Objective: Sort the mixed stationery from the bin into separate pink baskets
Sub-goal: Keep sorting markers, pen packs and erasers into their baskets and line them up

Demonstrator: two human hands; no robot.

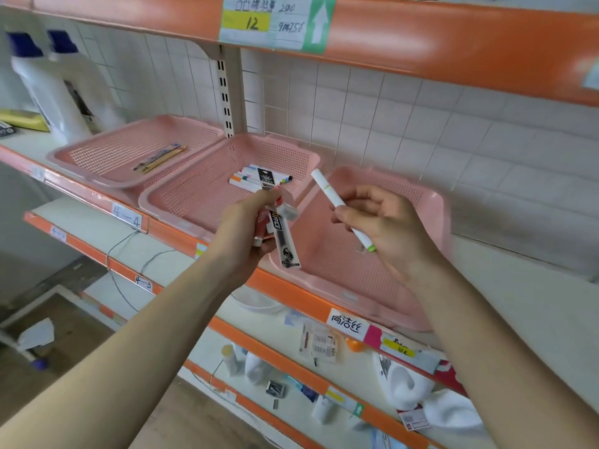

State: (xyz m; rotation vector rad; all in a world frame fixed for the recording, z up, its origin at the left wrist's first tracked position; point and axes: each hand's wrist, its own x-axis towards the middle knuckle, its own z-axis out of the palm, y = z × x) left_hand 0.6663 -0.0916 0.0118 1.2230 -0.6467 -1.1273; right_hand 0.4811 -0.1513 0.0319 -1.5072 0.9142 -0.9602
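Three pink baskets stand side by side on the orange shelf. The left basket (97,147) holds a few pencil-like packs (160,157). White markers with coloured bands (249,176) lie in the middle basket (194,202). My left hand (246,228) grips a bundle of stationery, with a black refill pack (282,234) sticking out of it, between the middle and right baskets. Above the right basket (431,218), my right hand (382,218) pinches a white marker with a green tip (327,191), held slantwise.
White bottles with blue caps (48,79) stand at the far left of the shelf. An upper orange shelf (453,37) with a paper label overhangs the baskets. Lower shelves carry loose packets, bottles and white items (408,384). A white tiled wall backs the shelf.
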